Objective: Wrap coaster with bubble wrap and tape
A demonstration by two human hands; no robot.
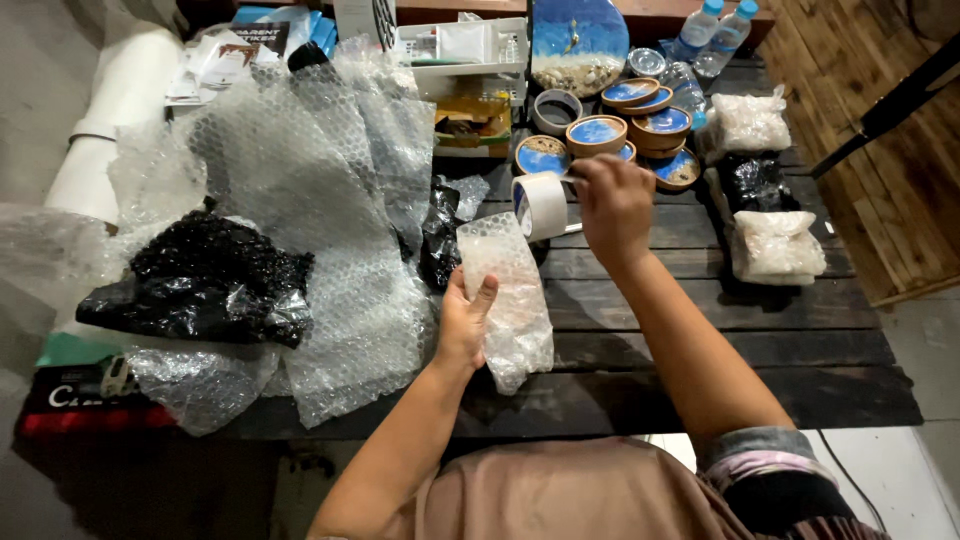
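My left hand grips an upright bundle wrapped in clear bubble wrap over the dark wooden table. My right hand is further out, pinching the free end of a wide roll of pale tape that hangs beside the top of the bundle. Just beyond the tape stand several round wooden dishes with blue and white insides, some stacked.
A big heap of clear bubble wrap and black bubble wrap covers the table's left half. Wrapped white and black packets lie at the right. Water bottles, a blue round panel and boxes stand at the back.
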